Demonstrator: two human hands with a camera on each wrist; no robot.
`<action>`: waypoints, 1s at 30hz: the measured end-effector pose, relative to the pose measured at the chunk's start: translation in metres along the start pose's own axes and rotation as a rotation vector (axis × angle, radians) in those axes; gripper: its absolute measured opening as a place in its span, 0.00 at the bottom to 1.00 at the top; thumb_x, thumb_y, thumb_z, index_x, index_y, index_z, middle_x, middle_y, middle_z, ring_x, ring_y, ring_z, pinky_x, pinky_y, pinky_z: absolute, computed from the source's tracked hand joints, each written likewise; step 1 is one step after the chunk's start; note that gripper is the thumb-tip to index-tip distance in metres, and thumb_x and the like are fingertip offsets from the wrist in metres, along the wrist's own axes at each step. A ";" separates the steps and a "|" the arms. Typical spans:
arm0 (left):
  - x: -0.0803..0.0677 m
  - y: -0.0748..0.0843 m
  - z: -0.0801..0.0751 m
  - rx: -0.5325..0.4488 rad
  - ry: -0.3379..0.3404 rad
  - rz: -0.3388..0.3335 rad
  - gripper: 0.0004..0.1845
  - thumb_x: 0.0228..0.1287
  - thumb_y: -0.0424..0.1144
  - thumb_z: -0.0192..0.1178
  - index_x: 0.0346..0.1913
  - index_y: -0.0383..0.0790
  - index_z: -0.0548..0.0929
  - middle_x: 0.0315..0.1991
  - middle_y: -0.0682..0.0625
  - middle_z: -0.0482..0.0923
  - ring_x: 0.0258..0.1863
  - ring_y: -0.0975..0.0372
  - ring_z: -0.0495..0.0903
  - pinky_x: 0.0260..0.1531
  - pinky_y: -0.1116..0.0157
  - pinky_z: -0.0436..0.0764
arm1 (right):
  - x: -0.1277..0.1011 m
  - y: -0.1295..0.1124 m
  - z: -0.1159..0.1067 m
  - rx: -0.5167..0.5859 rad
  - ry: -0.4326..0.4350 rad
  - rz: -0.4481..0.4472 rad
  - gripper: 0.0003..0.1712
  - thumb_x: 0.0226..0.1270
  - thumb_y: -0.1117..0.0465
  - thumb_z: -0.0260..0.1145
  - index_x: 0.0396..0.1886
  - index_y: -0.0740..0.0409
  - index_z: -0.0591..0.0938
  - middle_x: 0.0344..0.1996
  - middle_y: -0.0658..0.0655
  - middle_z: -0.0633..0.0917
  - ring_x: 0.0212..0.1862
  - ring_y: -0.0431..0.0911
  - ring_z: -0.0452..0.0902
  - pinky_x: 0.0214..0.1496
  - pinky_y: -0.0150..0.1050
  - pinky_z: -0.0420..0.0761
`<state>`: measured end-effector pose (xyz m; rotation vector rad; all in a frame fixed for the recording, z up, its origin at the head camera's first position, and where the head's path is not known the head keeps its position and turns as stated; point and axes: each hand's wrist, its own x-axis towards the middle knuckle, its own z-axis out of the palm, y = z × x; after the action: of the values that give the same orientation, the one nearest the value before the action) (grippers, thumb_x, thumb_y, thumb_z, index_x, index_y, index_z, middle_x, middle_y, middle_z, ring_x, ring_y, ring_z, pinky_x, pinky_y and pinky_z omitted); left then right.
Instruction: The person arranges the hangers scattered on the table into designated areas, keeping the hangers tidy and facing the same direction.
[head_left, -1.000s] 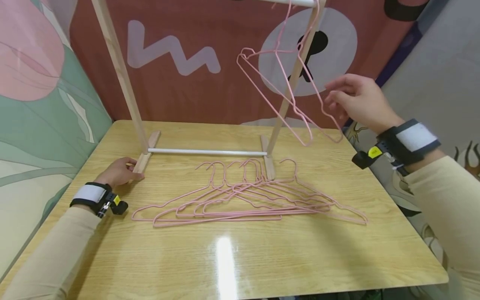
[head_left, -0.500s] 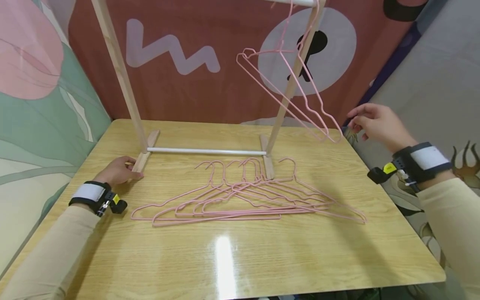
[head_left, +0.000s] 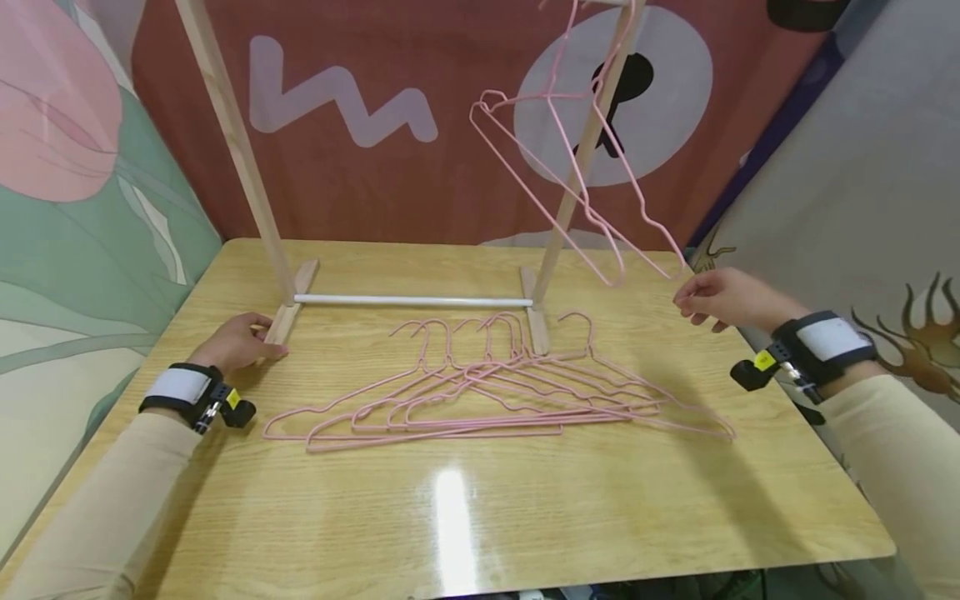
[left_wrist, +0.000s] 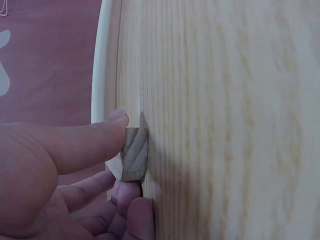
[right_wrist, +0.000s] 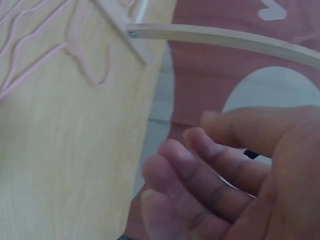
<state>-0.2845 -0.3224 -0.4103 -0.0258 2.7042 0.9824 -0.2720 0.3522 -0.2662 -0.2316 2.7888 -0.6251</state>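
Observation:
My left hand [head_left: 234, 343] pinches the front end of the wooden rack's left foot [head_left: 281, 327]. In the left wrist view, the thumb lies on one side of the foot's end [left_wrist: 135, 154] and the fingers on the other. Two pink wire hangers [head_left: 567, 148] hang at the right end of the rack's top bar [head_left: 611, 2]. My right hand [head_left: 731, 298] is just below their lower right corner, apart from them, fingers loosely curled and holding nothing. On the table, several pink hangers [head_left: 495, 425] lie overlapped in front of the rack.
The rack's left post [head_left: 238, 142] and right post [head_left: 592, 142] rise from the wooden table [head_left: 637, 517]. A white lower bar [head_left: 412, 301] joins its feet. Patterned cloth [head_left: 360, 192] stands behind the table.
My right hand has moved away from the hanging hangers to the right, then down and slightly back left. The front hanging hanger has swung. My left hand stays on the foot.

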 end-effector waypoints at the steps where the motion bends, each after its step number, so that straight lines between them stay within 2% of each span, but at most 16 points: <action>1: 0.000 -0.001 0.000 0.001 0.002 0.003 0.38 0.68 0.40 0.66 0.67 0.15 0.60 0.51 0.29 0.69 0.46 0.44 0.72 0.40 0.60 0.72 | 0.000 0.002 0.003 -0.010 -0.021 -0.002 0.16 0.80 0.60 0.56 0.52 0.70 0.79 0.39 0.58 0.84 0.42 0.49 0.81 0.35 0.43 0.81; 7: 0.001 -0.001 0.000 0.000 0.008 -0.001 0.38 0.68 0.40 0.66 0.67 0.15 0.60 0.50 0.29 0.69 0.45 0.46 0.72 0.38 0.61 0.73 | -0.001 0.018 0.022 -0.032 -0.120 -0.009 0.12 0.77 0.61 0.60 0.49 0.67 0.81 0.37 0.54 0.83 0.41 0.49 0.80 0.36 0.43 0.80; 17: 0.001 -0.001 0.000 -0.014 0.006 -0.001 0.38 0.68 0.40 0.66 0.67 0.15 0.61 0.50 0.30 0.69 0.44 0.46 0.72 0.38 0.62 0.72 | 0.000 0.036 0.049 0.035 -0.208 0.010 0.10 0.74 0.62 0.63 0.45 0.66 0.80 0.32 0.54 0.80 0.35 0.47 0.76 0.28 0.39 0.77; 26: 0.002 -0.002 0.001 -0.019 0.009 0.000 0.38 0.68 0.39 0.66 0.67 0.16 0.60 0.48 0.32 0.69 0.44 0.47 0.71 0.38 0.62 0.72 | -0.001 0.054 0.064 -0.023 -0.322 -0.007 0.07 0.67 0.65 0.67 0.40 0.64 0.80 0.25 0.49 0.77 0.30 0.44 0.72 0.24 0.35 0.72; 30: 0.002 -0.002 0.001 -0.020 0.011 0.003 0.37 0.67 0.39 0.66 0.66 0.16 0.61 0.48 0.32 0.69 0.43 0.47 0.71 0.37 0.62 0.72 | -0.005 0.063 0.068 -0.058 -0.324 -0.003 0.07 0.62 0.66 0.69 0.37 0.63 0.80 0.23 0.48 0.76 0.24 0.41 0.69 0.23 0.33 0.70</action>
<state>-0.2862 -0.3232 -0.4134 -0.0310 2.7048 1.0134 -0.2533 0.3827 -0.3519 -0.3178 2.4957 -0.4603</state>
